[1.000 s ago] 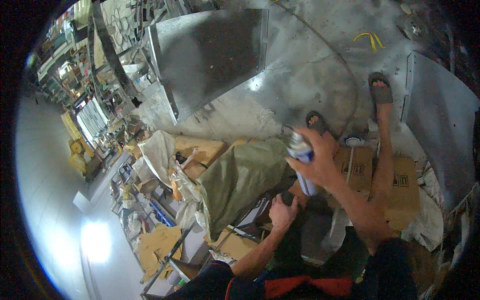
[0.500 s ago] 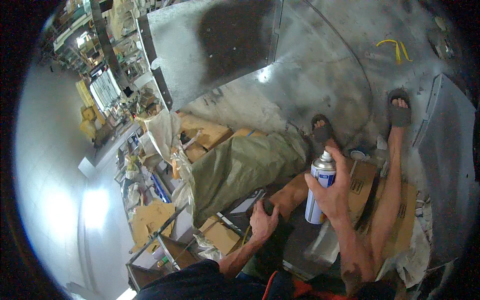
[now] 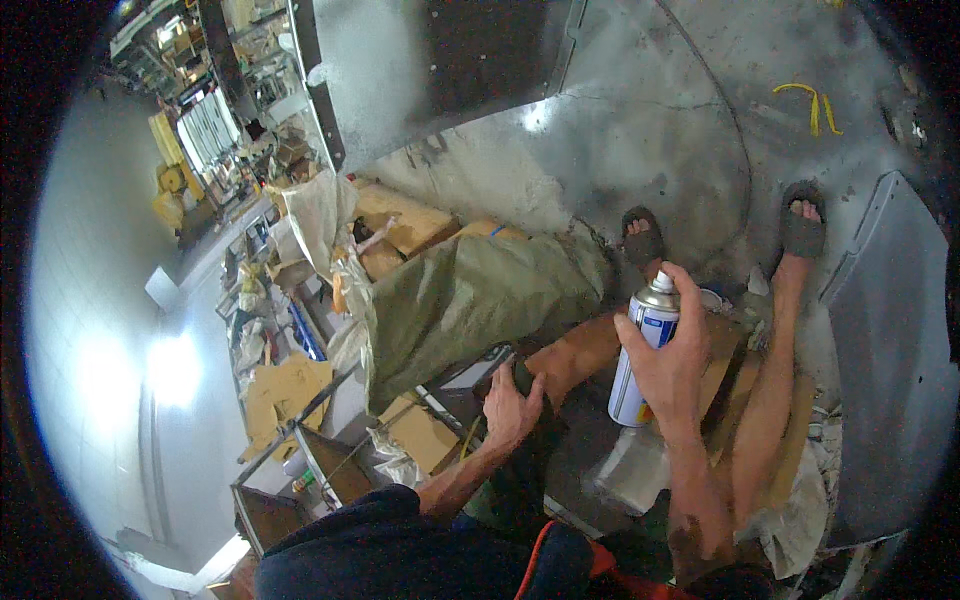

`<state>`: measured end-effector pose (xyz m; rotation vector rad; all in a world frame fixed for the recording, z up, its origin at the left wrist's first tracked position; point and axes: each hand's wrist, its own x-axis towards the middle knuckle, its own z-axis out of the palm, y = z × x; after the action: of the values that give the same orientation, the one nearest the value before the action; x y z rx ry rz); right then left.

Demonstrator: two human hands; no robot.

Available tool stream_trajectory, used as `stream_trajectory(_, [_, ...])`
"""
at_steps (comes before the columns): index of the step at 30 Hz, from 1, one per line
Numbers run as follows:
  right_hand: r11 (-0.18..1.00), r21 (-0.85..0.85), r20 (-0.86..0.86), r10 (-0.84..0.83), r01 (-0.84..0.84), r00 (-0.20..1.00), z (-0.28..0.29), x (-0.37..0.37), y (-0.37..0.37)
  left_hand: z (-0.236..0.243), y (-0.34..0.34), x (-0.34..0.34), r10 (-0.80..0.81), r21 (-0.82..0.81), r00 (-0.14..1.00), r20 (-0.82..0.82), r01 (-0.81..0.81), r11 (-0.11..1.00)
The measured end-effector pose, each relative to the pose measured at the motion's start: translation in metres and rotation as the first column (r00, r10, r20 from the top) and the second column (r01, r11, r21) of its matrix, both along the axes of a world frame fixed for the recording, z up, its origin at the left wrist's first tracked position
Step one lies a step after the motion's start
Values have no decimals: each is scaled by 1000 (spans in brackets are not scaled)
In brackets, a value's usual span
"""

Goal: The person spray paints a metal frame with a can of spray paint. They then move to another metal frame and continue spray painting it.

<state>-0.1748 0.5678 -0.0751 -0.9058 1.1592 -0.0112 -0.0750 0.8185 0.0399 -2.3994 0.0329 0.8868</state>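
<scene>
My right hand (image 3: pixel 672 365) is wrapped round a white and blue spray can (image 3: pixel 627 395) with a silver top. The index finger rests on its white nozzle (image 3: pixel 661 282); the can stands nearly upright in front of my bare shin. My left hand (image 3: pixel 513 408) lies at my bent left knee, thumb and fingers on either side of the dark trouser leg (image 3: pixel 524 376), closed on its edge. Farther off, a large grey metal panel (image 3: pixel 380 90), partly darkened, stands at the upper left. A second grey panel (image 3: pixel 890 370) stands at the right.
A green woven sack (image 3: pixel 480 300) holding cardboard boxes lies beside my left leg. Flattened cardboard (image 3: pixel 775 430) is under my legs. A cable (image 3: pixel 735 130) and a yellow strap (image 3: pixel 812 100) lie on the concrete floor (image 3: pixel 680 100). A metal frame (image 3: pixel 320 460) and shelves are at the left.
The view has shifted slightly, moving the far panel up. The spray can has tilted slightly and moved a little up with my right hand. My left hand stays at the knee.
</scene>
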Motion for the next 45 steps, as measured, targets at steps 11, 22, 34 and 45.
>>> stream_trajectory(11, [999,40,-10,4,-3,1000,-8,4,11,-30,-27,114,-64,-396,996,66,85,914])
stream_trajectory(22, [998,5,-7,67,-67,998,-8,9,19,-70,-126,318,-425,-101,844,327,478,873])
stream_trajectory(34, [997,-57,17,54,-53,998,-10,9,20,-76,-139,350,-415,-98,801,432,499,861])
stream_trajectory(45, [997,-12,-7,80,-80,997,-10,9,18,-82,-141,355,-396,-108,782,482,502,858])
